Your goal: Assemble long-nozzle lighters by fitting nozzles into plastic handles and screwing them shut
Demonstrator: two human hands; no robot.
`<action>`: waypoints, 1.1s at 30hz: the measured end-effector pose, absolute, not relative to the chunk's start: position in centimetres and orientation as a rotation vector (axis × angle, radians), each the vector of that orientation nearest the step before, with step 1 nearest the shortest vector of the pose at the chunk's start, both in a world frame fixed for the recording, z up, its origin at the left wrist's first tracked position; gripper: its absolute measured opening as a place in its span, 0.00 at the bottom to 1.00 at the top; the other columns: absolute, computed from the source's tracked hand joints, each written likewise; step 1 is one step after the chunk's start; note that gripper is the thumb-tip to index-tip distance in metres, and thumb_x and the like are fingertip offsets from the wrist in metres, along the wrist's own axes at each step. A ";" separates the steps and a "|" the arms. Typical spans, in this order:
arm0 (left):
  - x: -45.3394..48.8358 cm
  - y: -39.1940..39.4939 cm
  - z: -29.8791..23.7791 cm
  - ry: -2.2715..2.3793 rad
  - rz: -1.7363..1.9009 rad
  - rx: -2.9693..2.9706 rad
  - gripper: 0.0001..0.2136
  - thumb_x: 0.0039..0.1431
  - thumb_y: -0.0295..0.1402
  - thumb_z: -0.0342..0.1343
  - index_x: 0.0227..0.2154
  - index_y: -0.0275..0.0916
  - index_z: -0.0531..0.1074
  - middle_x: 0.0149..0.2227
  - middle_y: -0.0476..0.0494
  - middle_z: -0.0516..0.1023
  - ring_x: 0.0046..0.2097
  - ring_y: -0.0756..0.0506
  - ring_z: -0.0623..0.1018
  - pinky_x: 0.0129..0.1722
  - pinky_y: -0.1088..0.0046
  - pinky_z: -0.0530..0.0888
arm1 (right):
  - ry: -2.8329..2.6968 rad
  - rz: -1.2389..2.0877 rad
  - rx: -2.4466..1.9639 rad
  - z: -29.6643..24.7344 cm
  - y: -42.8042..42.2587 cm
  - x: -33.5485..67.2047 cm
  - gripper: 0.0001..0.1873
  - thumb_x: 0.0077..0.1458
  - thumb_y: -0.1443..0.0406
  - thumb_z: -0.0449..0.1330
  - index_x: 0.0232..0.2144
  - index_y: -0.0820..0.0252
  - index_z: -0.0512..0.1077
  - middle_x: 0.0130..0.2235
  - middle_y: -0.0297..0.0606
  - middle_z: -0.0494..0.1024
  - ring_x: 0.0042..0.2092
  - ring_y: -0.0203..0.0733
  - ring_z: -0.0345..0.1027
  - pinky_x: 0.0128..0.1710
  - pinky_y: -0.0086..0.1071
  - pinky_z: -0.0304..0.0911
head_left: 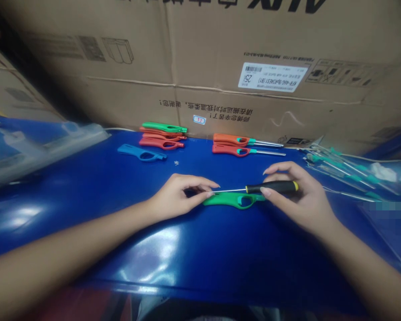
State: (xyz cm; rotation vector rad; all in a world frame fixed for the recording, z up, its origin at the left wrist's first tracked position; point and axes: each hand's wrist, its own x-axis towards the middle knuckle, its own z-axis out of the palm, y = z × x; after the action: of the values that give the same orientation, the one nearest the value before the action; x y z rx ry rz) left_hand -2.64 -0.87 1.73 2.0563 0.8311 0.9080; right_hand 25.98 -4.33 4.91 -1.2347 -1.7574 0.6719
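My right hand (302,196) is closed around the black handle of a screwdriver (277,187) with a yellow end, held nearly level. Its thin metal shaft points left, just above a green gas lighter (222,199) with a teal trigger, lying on the blue table. With thumb and forefinger pinched at the shaft's tip, my left hand (175,196) is at the lighter's left end. Whatever sits between those fingertips is too small to make out. The lighter's right end is partly hidden by my right hand.
Behind are a blue lighter shell (142,154), stacked red and green shells (162,141), and small screws (177,162). Two lighters with metal barrels (249,150) lie right of them. Bagged metal rods with teal parts (347,167) are at right, a plastic bag (36,149) at left. A cardboard box (200,67) walls the back.
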 end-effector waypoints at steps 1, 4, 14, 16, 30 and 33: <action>-2.6 -0.9 1.8 0.821 0.901 2.069 0.11 0.63 0.31 0.60 0.47 0.36 0.80 0.39 0.44 0.85 0.38 0.49 0.83 0.42 0.77 0.78 | -1.747 0.654 -1.239 4.9 -4.4 25.9 0.15 0.54 0.60 0.68 0.42 0.53 0.70 0.33 0.35 0.77 0.30 0.38 0.73 0.29 0.29 0.70; -2.6 -1.0 1.8 0.785 0.890 2.101 0.11 0.63 0.31 0.60 0.47 0.37 0.80 0.39 0.43 0.85 0.38 0.48 0.82 0.41 0.75 0.78 | -1.700 0.617 -1.263 4.9 -4.7 25.5 0.15 0.53 0.59 0.69 0.42 0.52 0.72 0.34 0.35 0.76 0.32 0.40 0.73 0.31 0.31 0.71; -2.1 -1.7 2.0 0.762 0.872 2.212 0.17 0.59 0.35 0.65 0.51 0.42 0.78 0.46 0.42 0.83 0.49 0.43 0.79 0.52 0.67 0.75 | -1.514 0.734 -1.268 4.5 -4.8 24.8 0.17 0.48 0.53 0.72 0.37 0.52 0.74 0.31 0.35 0.75 0.26 0.39 0.69 0.23 0.33 0.66; -2.2 -1.5 1.9 0.805 0.847 2.264 0.24 0.55 0.38 0.68 0.55 0.43 0.75 0.53 0.41 0.79 0.55 0.40 0.76 0.58 0.62 0.72 | -1.464 0.751 -1.281 4.6 -4.7 24.9 0.17 0.48 0.53 0.71 0.36 0.53 0.75 0.28 0.33 0.74 0.24 0.37 0.65 0.22 0.33 0.64; 0.3 -2.9 1.6 0.881 0.653 2.245 0.19 0.54 0.31 0.68 0.50 0.41 0.77 0.48 0.41 0.81 0.49 0.40 0.79 0.52 0.62 0.74 | -1.625 0.924 -1.071 10.8 -4.4 24.1 0.19 0.56 0.49 0.66 0.39 0.54 0.69 0.37 0.38 0.80 0.25 0.36 0.72 0.21 0.33 0.72; 1.6 -3.4 1.7 0.946 0.676 2.204 0.19 0.52 0.29 0.69 0.48 0.40 0.77 0.47 0.41 0.82 0.48 0.40 0.80 0.50 0.63 0.75 | -1.638 0.952 -1.061 10.9 -4.1 23.3 0.26 0.53 0.48 0.68 0.48 0.51 0.66 0.33 0.33 0.78 0.21 0.34 0.70 0.19 0.31 0.69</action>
State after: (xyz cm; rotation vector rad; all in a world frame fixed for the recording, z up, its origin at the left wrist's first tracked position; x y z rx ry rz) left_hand 1.65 -3.36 1.68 2.2036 0.9457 0.6756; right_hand 23.27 -4.11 10.88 -1.0607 -1.6382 0.9520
